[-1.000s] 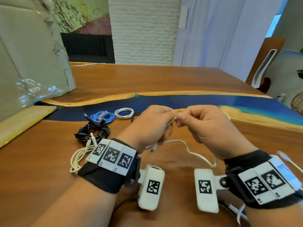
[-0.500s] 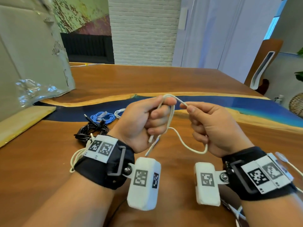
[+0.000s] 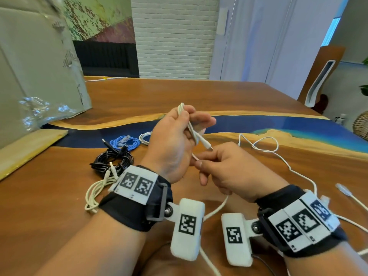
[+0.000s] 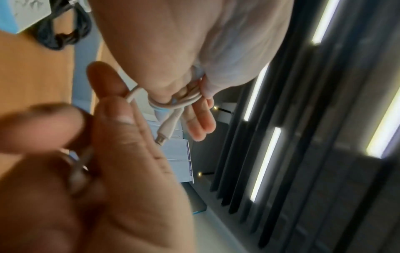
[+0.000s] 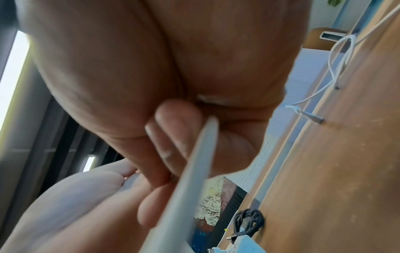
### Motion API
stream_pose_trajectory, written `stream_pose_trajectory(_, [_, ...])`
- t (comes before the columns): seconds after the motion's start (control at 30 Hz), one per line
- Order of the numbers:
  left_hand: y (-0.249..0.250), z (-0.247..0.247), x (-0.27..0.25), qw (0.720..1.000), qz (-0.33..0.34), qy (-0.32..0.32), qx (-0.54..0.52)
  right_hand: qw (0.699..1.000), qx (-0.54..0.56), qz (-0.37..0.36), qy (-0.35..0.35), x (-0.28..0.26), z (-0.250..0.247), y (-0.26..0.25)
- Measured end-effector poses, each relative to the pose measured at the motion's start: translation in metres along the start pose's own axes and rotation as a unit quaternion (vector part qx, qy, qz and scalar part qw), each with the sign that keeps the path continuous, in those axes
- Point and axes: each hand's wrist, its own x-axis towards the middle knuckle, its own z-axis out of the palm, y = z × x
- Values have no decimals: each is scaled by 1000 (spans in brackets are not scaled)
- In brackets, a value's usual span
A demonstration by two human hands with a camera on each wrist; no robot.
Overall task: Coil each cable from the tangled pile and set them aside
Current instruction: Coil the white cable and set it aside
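Wooden table (image 3: 199,92) with blue resin river, cardboard sheet (image 3: 35,66) leaning at left, white brick pillar (image 3: 173,36) behind

Head view looks down from above; wrist views sit close, sharing the white cable (image 3: 196,134).

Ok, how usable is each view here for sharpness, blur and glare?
Head view: sharp, evenly lit; left hand and white cable clear, edges bowed by the wide lens. Left wrist view: right hand blurred up close, ceiling lights blown out. Right wrist view: cable smeared, palm fills the picture.
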Motion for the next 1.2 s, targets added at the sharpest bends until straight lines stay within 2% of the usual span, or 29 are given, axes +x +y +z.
stream_pose_trajectory(0.1, [-6, 0, -2, 985, 9, -23, 169, 999, 33, 14, 24, -5, -4, -1])
stream_pose_trajectory(0.27, [-10, -5, -1, 940, 24, -20, 340, 981, 180, 15, 65, -3, -11, -1])
stream_pose_trajectory(0.43, [-6, -15, 3, 911, 13, 4, 411, 947, 306, 11, 100, -3, -10, -5])
stream_pose_trajectory(0.5, [-4, -16, 2, 908, 6, 13, 419, 933, 343, 7, 109, -7, -18, -9])
stream_pose_trajectory(0.57, [-4, -15, 1, 898, 11, 11, 439, 932, 350, -7, 94, -11, -23, -12])
stream_pose_trajectory(0.67, [-6, -13, 1, 866, -2, -17, 501, 927, 359, -26, 108, -12, -29, -12])
stream_pose_trajectory(0.7, [-6, -12, 0, 868, -27, -38, 494, 924, 360, -31, 125, -11, -30, -11])
stream_pose_trajectory(0.8, [0, -7, -5, 901, -123, -107, 402, 930, 318, -50, 176, -9, -35, -8])
stream_pose_trajectory(0.93, [10, -6, -10, 935, -191, -157, 256, 944, 232, -82, 218, -8, -34, -6])
stream_pose_trajectory(1.07, [9, -6, -8, 967, -189, -139, 95, 950, 224, -70, 208, -7, -32, -4])
stream_pose_trajectory(1.2, [6, -2, -5, 974, -187, -106, -75, 958, 250, -9, 143, -2, -22, -1])
